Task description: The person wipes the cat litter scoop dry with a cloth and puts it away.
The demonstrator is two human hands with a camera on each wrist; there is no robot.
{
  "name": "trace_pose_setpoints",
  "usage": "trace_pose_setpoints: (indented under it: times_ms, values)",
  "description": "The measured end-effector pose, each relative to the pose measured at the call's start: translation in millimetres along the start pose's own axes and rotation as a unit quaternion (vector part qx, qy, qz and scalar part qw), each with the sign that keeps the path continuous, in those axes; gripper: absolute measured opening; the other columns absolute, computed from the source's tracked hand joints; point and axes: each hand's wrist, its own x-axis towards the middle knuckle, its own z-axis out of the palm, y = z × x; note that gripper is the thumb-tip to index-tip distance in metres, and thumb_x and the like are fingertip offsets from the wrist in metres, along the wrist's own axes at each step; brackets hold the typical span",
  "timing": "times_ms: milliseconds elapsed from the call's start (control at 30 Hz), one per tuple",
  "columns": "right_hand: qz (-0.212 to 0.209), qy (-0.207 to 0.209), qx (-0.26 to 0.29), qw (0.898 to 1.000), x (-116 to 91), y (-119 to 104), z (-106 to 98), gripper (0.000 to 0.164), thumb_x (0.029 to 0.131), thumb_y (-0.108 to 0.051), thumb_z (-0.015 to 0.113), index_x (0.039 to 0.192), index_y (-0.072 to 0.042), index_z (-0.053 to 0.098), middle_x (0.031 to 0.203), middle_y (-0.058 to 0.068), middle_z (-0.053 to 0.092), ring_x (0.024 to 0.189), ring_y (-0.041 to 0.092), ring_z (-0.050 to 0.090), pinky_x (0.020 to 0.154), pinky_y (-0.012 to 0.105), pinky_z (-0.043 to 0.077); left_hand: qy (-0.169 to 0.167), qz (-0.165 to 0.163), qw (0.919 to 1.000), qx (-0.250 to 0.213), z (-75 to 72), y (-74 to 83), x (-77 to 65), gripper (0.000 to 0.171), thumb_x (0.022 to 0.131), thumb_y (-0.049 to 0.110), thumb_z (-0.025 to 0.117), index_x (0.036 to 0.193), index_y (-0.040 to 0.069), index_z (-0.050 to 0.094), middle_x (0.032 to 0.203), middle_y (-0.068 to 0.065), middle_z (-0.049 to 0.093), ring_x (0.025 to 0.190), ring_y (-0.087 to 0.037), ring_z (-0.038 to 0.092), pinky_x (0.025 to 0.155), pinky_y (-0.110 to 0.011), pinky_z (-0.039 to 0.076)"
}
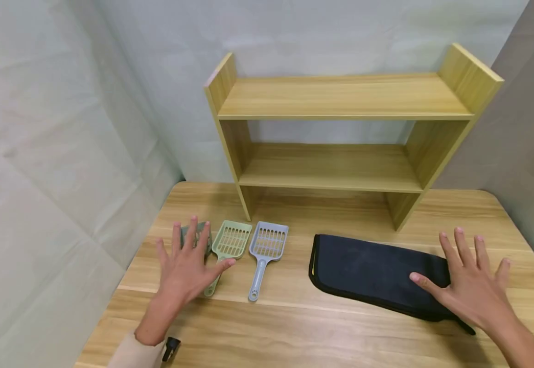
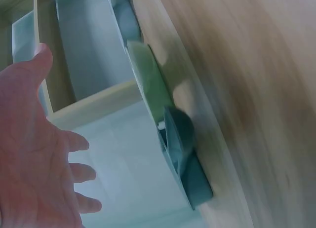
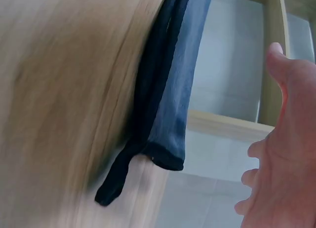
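My left hand [image 1: 186, 273] hovers with spread fingers over a dark green litter scoop [image 1: 196, 236], which it partly hides. Beside that lie a light green litter scoop [image 1: 231, 240] and a blue-grey litter scoop [image 1: 268, 243], their slotted heads toward the shelf. On the right, my right hand [image 1: 476, 289] is held above the end of a dark navy fabric case [image 1: 372, 271] with black edging, fingers fanned out. In the right wrist view a strap [image 3: 113, 181] hangs off the case's end, and the hand stays apart from it. Neither hand holds anything.
A two-tier wooden shelf [image 1: 331, 181] stands at the back of the wooden table [image 1: 285, 332]. Pale cloth [image 1: 55, 128] hangs at the left and behind. A small black object [image 1: 171, 348] shows by the left sleeve.
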Motion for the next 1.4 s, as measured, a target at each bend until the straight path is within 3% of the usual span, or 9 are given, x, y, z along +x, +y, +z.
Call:
trace_pose_setpoints:
  times_ms: [533,800,967,1200,1400]
  values:
    - [-0.042,-0.011,0.031,0.999,16.7,-24.5,9.3,0.117,0.093,-0.067,0.073,0.174,-0.016,0.006,0.181,0.014,-0.009,0.166,0.045,-0.015,0.117,0.083,-0.017,0.031,0.039,0.9981,-0.036,11.2,33.1,0.9,0.109,0.092,0.078,0.064,0.172,0.015,0.027,0.181,-0.016,0.014,0.164,-0.052,0.014,0.124,-0.080,0.014]
    - [-0.062,-0.019,0.043,0.997,24.5,-30.9,16.3,0.117,0.092,-0.066,0.074,0.174,-0.012,0.010,0.181,0.018,-0.003,0.165,0.050,-0.005,0.118,0.086,-0.007,0.024,0.053,0.9974,-0.041,15.5,49.7,-0.7,0.114,0.089,0.086,0.060,0.172,0.016,0.025,0.181,-0.014,0.011,0.164,-0.050,0.016,0.123,-0.078,0.022]
    - [-0.069,-0.037,0.049,0.996,29.3,-37.9,19.8,0.116,0.091,-0.066,0.075,0.173,-0.008,0.016,0.180,0.022,0.003,0.165,0.053,0.003,0.118,0.086,0.000,0.029,0.066,0.9948,-0.072,15.6,59.5,-3.3,0.110,0.090,0.078,0.066,0.170,0.012,0.030,0.179,-0.018,0.019,0.164,-0.049,0.018,0.122,-0.077,0.027]
    - [-0.087,-0.052,0.076,0.992,38.1,-48.1,23.6,0.116,0.090,-0.064,0.078,0.172,-0.007,0.019,0.179,0.026,0.011,0.163,0.054,0.011,0.118,0.085,0.010,0.047,0.094,0.9853,-0.135,19.1,70.7,-8.1,0.102,0.093,0.067,0.073,0.165,0.003,0.038,0.172,-0.026,0.033,0.158,-0.051,0.032,0.121,-0.071,0.035]
    - [-0.109,-0.056,0.093,0.988,45.1,-49.6,26.5,0.111,0.090,-0.059,0.081,0.169,-0.002,0.028,0.176,0.029,0.021,0.159,0.057,0.021,0.117,0.085,0.017,0.032,0.087,0.9662,-0.241,24.1,79.1,-12.7,0.095,0.094,0.052,0.080,0.166,0.007,0.038,0.168,-0.027,0.040,0.155,-0.048,0.040,0.120,-0.066,0.040]
